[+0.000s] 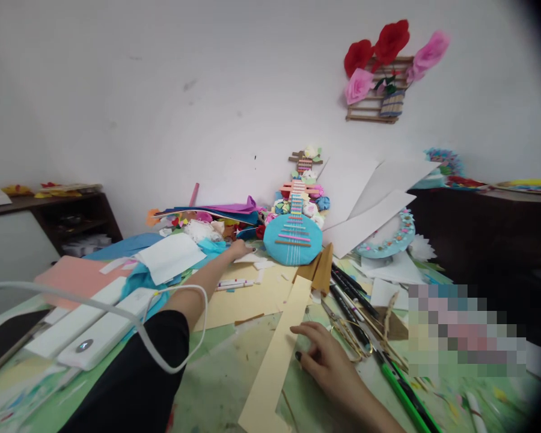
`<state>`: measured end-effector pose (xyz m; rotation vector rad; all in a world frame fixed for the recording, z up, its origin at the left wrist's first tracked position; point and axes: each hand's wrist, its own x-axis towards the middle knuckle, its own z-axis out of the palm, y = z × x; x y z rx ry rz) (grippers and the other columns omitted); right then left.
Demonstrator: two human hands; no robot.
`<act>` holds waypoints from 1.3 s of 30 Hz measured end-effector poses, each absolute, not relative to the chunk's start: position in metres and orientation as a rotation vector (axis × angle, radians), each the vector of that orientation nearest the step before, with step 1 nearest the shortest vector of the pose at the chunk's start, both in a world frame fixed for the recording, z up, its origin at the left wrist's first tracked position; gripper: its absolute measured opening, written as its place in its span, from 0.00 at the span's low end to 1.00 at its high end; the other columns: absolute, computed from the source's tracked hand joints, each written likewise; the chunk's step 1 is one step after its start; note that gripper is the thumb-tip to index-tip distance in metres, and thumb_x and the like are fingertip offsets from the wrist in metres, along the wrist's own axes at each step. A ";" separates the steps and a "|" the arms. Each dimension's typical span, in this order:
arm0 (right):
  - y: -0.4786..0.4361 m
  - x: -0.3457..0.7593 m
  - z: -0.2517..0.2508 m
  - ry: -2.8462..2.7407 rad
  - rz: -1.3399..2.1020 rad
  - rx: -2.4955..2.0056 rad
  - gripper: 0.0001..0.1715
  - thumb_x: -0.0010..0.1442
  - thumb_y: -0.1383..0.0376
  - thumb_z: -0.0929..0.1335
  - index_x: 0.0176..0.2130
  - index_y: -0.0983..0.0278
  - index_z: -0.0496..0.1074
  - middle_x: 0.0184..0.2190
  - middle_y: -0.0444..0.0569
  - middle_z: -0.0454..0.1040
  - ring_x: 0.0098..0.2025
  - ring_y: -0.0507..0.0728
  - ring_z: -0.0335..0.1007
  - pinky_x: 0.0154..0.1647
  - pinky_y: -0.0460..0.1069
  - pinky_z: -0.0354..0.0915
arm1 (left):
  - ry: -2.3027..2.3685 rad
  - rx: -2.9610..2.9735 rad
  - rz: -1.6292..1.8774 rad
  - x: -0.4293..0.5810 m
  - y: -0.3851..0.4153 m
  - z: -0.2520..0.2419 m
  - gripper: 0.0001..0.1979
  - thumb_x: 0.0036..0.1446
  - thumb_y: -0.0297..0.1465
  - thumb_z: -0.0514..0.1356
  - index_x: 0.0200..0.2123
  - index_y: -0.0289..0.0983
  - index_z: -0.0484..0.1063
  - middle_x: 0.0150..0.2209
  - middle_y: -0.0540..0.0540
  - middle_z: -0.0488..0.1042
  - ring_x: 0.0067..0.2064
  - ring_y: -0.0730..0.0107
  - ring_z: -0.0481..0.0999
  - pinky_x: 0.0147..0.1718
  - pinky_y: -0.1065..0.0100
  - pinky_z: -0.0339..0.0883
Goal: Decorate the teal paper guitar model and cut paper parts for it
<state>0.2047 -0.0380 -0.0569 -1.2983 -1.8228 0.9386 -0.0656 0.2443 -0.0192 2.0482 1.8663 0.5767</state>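
Note:
My left hand [240, 248] reaches far forward to the back of the table, left of a blue paper lute [293, 239] with coloured bars and strings. Its fingers look drawn together at small white paper pieces [249, 258]; what they pinch is too small to make out. A long cream paper strip [277, 355] lies slantwise in front of me. Beside its right edge is my right hand [327, 364], fingers bent and apart, the index fingertip at the strip. Nothing is gripped in it.
Markers [349, 300], gold-handled scissors [349, 340] and a green-edged cutter [406, 391] lie to the right. At left, a white power bank [106, 337] with a looping cable [148, 343] crosses near my left arm. Paper flowers [202, 231] and coloured sheets pile up behind.

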 end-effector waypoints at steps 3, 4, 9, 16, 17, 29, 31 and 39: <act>-0.038 0.205 -0.055 -1.662 1.193 -1.291 0.29 0.47 0.67 0.65 0.51 0.60 0.69 0.60 0.54 0.58 0.27 0.49 0.68 0.31 0.50 0.66 | 1.990 1.998 0.449 -0.060 0.246 -0.023 0.18 0.59 0.36 0.57 0.51 0.35 0.66 0.50 0.42 0.69 0.47 0.61 0.72 0.44 0.56 0.69; -0.038 0.205 -0.054 -1.612 1.282 -1.267 0.29 0.47 0.65 0.65 0.51 0.60 0.68 0.63 0.54 0.54 0.26 0.49 0.69 0.28 0.49 0.66 | 2.019 1.989 0.422 -0.059 0.246 -0.023 0.18 0.59 0.36 0.57 0.51 0.35 0.66 0.50 0.42 0.69 0.47 0.61 0.72 0.44 0.56 0.69; -0.036 0.206 -0.047 -1.524 1.454 -1.188 0.29 0.45 0.59 0.69 0.48 0.60 0.68 0.65 0.56 0.49 0.27 0.49 0.71 0.25 0.47 0.64 | 2.097 2.036 0.442 -0.061 0.234 -0.015 0.18 0.58 0.36 0.59 0.49 0.34 0.68 0.47 0.40 0.70 0.46 0.60 0.72 0.43 0.58 0.69; -0.036 0.210 -0.036 -1.476 1.565 -1.233 0.30 0.44 0.64 0.68 0.49 0.65 0.68 0.38 0.51 0.76 0.28 0.51 0.73 0.26 0.44 0.62 | 2.051 2.319 0.749 -0.077 0.175 0.017 0.23 0.48 0.36 0.63 0.49 0.37 0.68 0.39 0.40 0.76 0.44 0.54 0.74 0.39 0.64 0.64; -0.036 0.210 -0.035 -1.448 1.570 -1.228 0.29 0.44 0.64 0.68 0.48 0.66 0.69 0.40 0.52 0.75 0.29 0.51 0.73 0.25 0.44 0.62 | 2.032 2.354 0.787 -0.079 0.162 0.020 0.24 0.49 0.37 0.62 0.50 0.38 0.67 0.37 0.42 0.76 0.41 0.55 0.75 0.37 0.65 0.64; -0.025 0.158 -0.027 -1.456 1.018 -1.692 0.28 0.52 0.61 0.67 0.51 0.64 0.58 0.51 0.59 0.68 0.29 0.54 0.74 0.21 0.45 0.62 | 1.544 2.574 1.447 -0.055 0.030 0.029 0.20 0.46 0.33 0.63 0.45 0.37 0.70 0.33 0.47 0.67 0.35 0.66 0.71 0.37 0.67 0.65; -0.017 0.143 -0.029 -1.470 0.854 -1.785 0.36 0.45 0.61 0.72 0.51 0.67 0.57 0.50 0.64 0.68 0.39 0.61 0.74 0.27 0.48 0.64 | 1.522 2.519 1.530 -0.047 0.024 0.023 0.19 0.46 0.33 0.63 0.44 0.38 0.71 0.35 0.46 0.67 0.37 0.65 0.71 0.38 0.66 0.67; 0.008 0.115 -0.029 -1.528 0.691 -1.719 0.21 0.41 0.71 0.71 0.38 0.64 0.68 0.34 0.53 0.76 0.39 0.60 0.72 0.36 0.49 0.63 | 1.527 2.323 1.749 -0.058 0.020 0.000 0.18 0.44 0.32 0.64 0.41 0.38 0.68 0.41 0.43 0.72 0.42 0.61 0.74 0.39 0.64 0.69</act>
